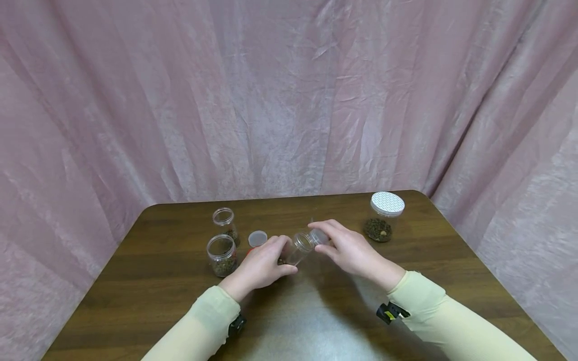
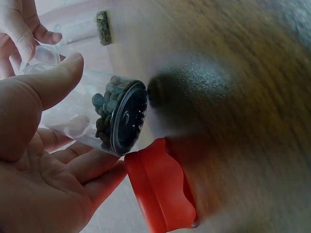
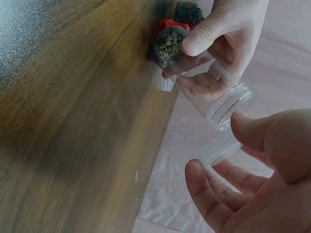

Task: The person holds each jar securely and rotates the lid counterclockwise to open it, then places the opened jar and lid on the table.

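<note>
My left hand [image 1: 263,264] grips a clear jar [image 1: 295,253], tilted with its mouth toward the right hand. Small brown-green pellets [image 3: 169,44] lie in its bottom; their kind I cannot tell. Between thumb and fingers, my right hand [image 1: 351,251] pinches a clear lid [image 3: 221,150]. In the right wrist view the lid is apart from the threaded jar mouth [image 3: 231,107]. Close to the left fingers, in the left wrist view, stands a red wavy-edged object [image 2: 163,187]; from the head it is mostly hidden beside a translucent round cap [image 1: 258,238].
To the left stand two lidless clear jars, a rear one [image 1: 224,217] and a front one [image 1: 221,250], with dark dried bits inside. A larger jar [image 1: 378,229] with a white patterned lid [image 1: 387,203] stands at the back right of the wooden table [image 1: 149,301]. Pink curtains [image 1: 280,100] hang behind.
</note>
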The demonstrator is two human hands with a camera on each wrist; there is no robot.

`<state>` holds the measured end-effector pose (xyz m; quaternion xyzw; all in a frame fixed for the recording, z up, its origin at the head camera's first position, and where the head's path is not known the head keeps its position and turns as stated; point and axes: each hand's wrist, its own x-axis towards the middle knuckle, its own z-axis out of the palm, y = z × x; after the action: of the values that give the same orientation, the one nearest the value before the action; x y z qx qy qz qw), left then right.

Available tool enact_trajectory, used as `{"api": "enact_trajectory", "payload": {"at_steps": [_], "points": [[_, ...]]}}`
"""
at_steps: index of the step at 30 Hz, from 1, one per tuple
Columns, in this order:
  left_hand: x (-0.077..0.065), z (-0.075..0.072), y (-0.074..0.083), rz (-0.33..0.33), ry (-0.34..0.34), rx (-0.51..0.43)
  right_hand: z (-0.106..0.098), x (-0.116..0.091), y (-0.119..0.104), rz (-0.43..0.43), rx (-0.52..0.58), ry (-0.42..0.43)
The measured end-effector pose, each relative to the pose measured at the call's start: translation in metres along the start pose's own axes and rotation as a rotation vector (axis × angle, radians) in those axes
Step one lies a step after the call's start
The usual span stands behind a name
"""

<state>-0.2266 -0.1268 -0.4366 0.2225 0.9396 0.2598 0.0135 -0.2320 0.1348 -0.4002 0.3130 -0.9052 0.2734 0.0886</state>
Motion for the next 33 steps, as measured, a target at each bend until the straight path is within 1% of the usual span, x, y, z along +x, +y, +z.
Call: {"api": "enact_trajectory", "payload": {"at_steps": [7,11,15,18,21,27,33], "points": [[0.000,0.001,-0.002,0.009,0.025,0.007,0.002,0.002,0.004,0.019,-0.034,0.009],[0.002,0.001,-0.002,0.003,0.052,-0.023,0.001,0.004,0.006,0.035,-0.074,0.008],[0.004,0.000,-0.003,-0.016,0.075,-0.056,0.001,0.007,0.009,0.064,-0.121,0.005],[0.006,-0.001,-0.003,-0.045,0.083,-0.078,0.001,0.009,0.012,0.093,-0.152,-0.007],[0.010,-0.002,-0.003,-0.062,0.096,-0.095,0.002,0.011,0.016,0.102,-0.174,-0.018],[0.019,-0.002,-0.003,-0.077,0.119,-0.116,0.005,0.019,0.024,0.083,-0.222,-0.031],[0.030,-0.003,-0.005,-0.093,0.143,-0.118,0.008,0.026,0.028,0.112,-0.233,-0.086]]}}
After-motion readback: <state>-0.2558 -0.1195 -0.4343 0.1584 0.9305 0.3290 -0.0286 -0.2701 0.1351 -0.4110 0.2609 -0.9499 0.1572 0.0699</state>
